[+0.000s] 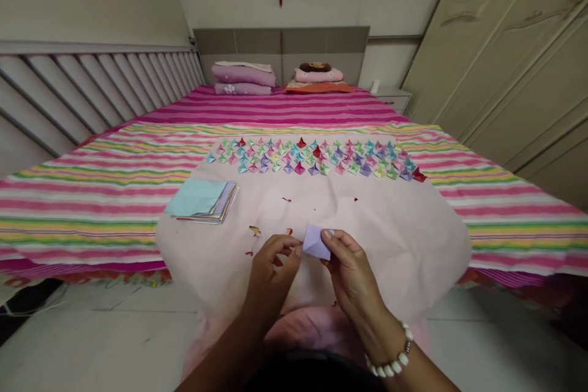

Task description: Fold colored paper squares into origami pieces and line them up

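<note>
A small lilac paper square (316,241), partly folded, is pinched between both hands just above a pale pink cloth (404,239) spread on the bed. My left hand (272,267) grips its left edge with fingertips closed. My right hand (351,269), with a bead bracelet on the wrist, holds the right side. A stack of coloured paper sheets (202,199), light blue on top, lies to the left. Several small folded paper shapes (312,157) in many colours sit in rows at the cloth's far edge.
The bed carries a pink, green and yellow striped sheet (92,196). Tiny paper scraps (255,231) dot the cloth near my hands. Folded blankets (242,76) and a pillow pile (316,78) rest at the headboard. A wardrobe (514,61) stands at the right, a slatted rail (92,92) at the left.
</note>
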### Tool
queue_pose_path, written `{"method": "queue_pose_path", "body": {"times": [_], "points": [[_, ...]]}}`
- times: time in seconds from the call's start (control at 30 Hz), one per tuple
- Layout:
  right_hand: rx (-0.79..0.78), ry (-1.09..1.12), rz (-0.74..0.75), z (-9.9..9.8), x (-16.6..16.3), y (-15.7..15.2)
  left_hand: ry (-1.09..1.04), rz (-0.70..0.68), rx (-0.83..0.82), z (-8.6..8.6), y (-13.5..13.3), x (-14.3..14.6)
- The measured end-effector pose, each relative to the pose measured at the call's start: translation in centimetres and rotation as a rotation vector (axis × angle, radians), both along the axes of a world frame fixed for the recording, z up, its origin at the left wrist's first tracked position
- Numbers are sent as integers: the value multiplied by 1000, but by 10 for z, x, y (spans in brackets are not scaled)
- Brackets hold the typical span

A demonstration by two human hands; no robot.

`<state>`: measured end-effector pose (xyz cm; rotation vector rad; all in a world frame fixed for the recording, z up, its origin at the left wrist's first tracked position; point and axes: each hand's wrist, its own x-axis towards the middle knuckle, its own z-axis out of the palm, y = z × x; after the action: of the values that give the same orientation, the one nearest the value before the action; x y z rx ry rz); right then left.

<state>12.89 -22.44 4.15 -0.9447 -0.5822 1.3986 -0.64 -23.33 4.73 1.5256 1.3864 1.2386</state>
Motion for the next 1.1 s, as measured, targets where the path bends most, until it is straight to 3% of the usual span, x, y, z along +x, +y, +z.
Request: {"method": "queue_pose_path", "body": {"times": [0.13,0.27,0.47,0.77,1.1], "points": [[117,-202,31,3,7,-1,-277,-33,-138,1,6,-5],[260,-357,145,6,13,-2,-498,-224,-151,4,7,-6],[278,-413,178,7,20,-1,-416,-251,-159,7,2,-7],[240,-328,171,7,18,-8,-451,-129,-137,7,2,-3],[202,-266,266,9,21,-9,-507,-266,-263,6,4,-7]]}}
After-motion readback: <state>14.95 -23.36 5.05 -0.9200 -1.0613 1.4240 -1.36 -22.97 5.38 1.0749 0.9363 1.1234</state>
